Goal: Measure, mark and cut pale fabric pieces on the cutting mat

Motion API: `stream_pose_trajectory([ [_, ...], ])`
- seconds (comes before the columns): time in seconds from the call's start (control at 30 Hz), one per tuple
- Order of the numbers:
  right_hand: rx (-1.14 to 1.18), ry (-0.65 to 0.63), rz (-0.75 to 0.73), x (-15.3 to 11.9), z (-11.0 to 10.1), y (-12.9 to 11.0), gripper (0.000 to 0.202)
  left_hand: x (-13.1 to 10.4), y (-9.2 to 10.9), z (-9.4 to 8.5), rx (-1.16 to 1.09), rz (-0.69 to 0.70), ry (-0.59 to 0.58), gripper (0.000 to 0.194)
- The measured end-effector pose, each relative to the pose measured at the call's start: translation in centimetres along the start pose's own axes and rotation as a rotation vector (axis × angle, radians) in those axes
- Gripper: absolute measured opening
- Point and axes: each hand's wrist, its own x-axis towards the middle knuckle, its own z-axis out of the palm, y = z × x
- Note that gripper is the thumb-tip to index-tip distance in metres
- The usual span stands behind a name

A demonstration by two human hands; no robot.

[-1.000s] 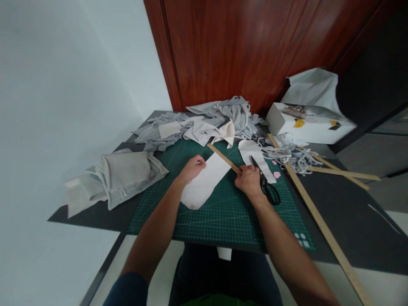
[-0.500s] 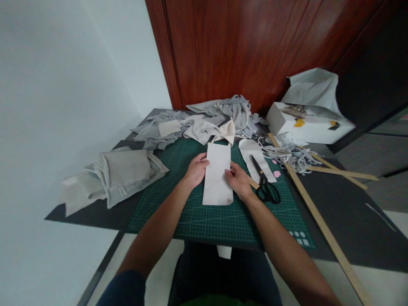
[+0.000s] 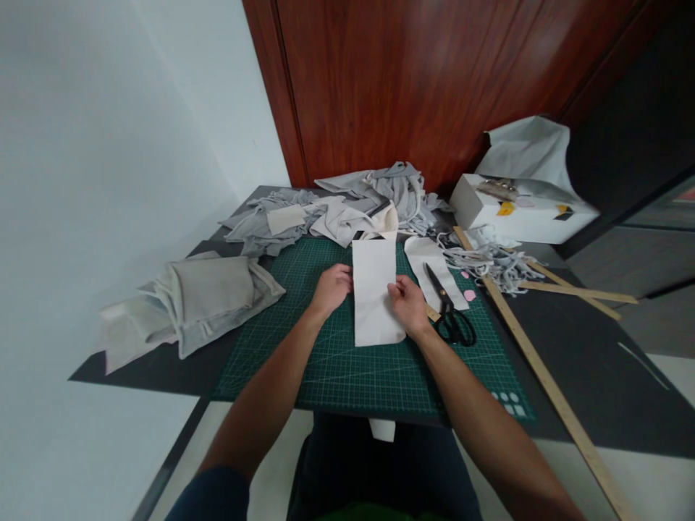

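Note:
An off-white rectangular piece (image 3: 376,297), fabric or paper I cannot tell, lies upright in my view over the green cutting mat (image 3: 326,362). My right hand (image 3: 408,304) pinches its right edge, thumb on top. My left hand (image 3: 332,289) is at its left edge, fingers curled together with the tips touching or just under the edge; whether they grip it is hidden. Right of my right hand, black-handled scissors (image 3: 455,325) lie partly on a second off-white piece (image 3: 426,264) with a rounded end. A short wooden ruler (image 3: 433,312) shows beside my right hand.
Folded grey cloth (image 3: 214,286) lies left, and heaped grey cloth (image 3: 402,192) lies along the back. A white box (image 3: 521,217), tangled cords (image 3: 496,264) and a long wooden ruler (image 3: 537,362) are on the right. Pink chalk-like bits (image 3: 470,295) lie near the scissors.
The off-white piece has shifted slightly right and turned a little. My left thumb has come off its top face, and my left hand sits further out at the edge. The view has shifted slightly.

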Motion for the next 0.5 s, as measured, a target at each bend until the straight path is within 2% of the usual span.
stream_pose_trajectory([
  [0.1,0.008,0.011,0.003,0.0,-0.1,0.0,0.024,0.6,0.0,-0.6,-0.027,0.029,0.107,0.014],
  [0.2,0.053,-0.033,-0.009,-0.2,-0.1,-0.3,0.025,0.1,0.1,0.0,-0.079,-0.005,-0.007,0.034],
  [0.3,0.08,-0.081,-0.009,-0.5,-0.1,-0.7,0.027,-0.7,0.1,0.8,-0.125,-0.017,-0.147,0.042],
  [0.37,0.09,-0.094,0.0,-0.7,-0.1,-0.8,0.028,-0.9,0.0,1.0,-0.14,0.01,-0.143,0.041],
  [0.5,0.104,-0.117,0.025,-0.8,0.1,-0.7,0.029,-0.5,-0.1,0.5,-0.144,0.054,-0.058,0.031],
])
